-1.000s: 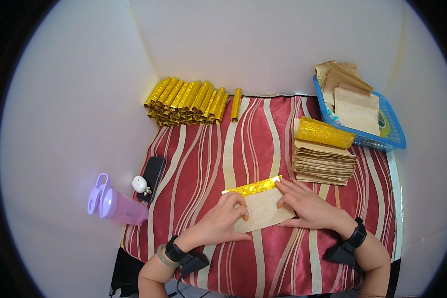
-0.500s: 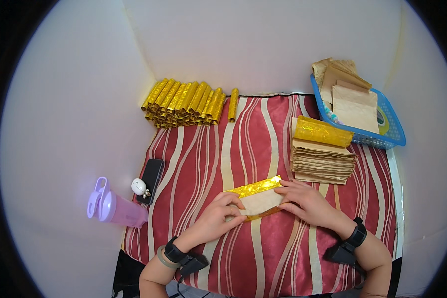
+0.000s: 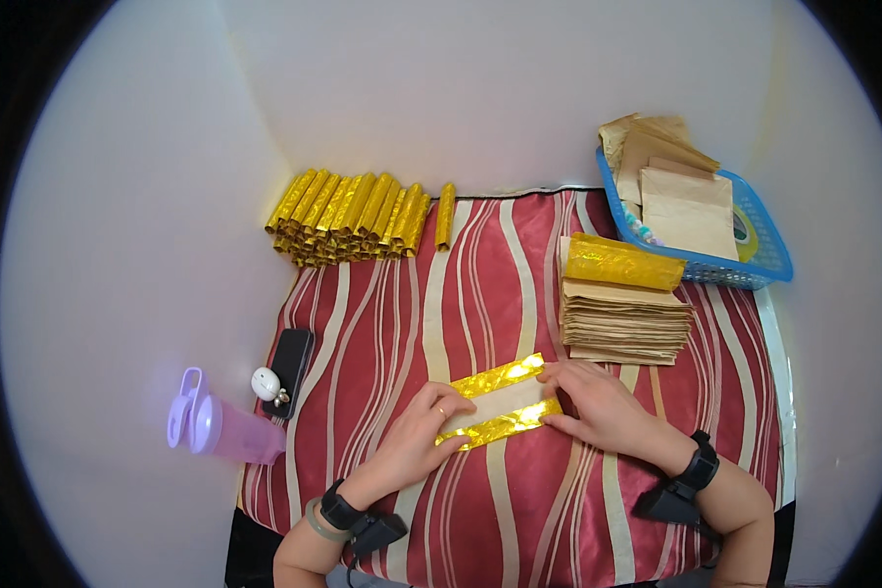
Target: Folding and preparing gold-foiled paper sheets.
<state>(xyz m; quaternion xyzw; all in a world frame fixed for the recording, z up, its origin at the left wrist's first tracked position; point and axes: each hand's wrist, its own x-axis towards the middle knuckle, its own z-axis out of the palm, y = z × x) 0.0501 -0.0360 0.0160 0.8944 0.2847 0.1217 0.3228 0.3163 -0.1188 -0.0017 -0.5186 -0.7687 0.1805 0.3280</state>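
Note:
In front of me, a gold foil paper [image 3: 508, 400] lies on the striped cloth with its pale side up. Gold strips are folded inward along both its far and near long edges, leaving a pale band between them. My left hand [image 3: 409, 438] grips the left end, thumb at the near fold and curled fingers toward the far one. At the right end my right hand [image 3: 608, 412] holds the paper in the same way, its thumb by the near fold. Part of each end is hidden under the fingers.
Gold folded tubes [image 3: 348, 216] are stacked at the far left, one tube [image 3: 445, 218] apart. A pile of brown papers [image 3: 625, 323] with a gold sheet [image 3: 622, 265] on top is right of centre, beside a blue basket [image 3: 769, 265]. At left are a phone [image 3: 291, 367], white case [image 3: 265, 384] and purple bottle [image 3: 235, 431].
The near edge of the foil paper has come up and over, so a second gold strip now shows along it. Both hands have stayed at the two ends. The whole view has shifted slightly.

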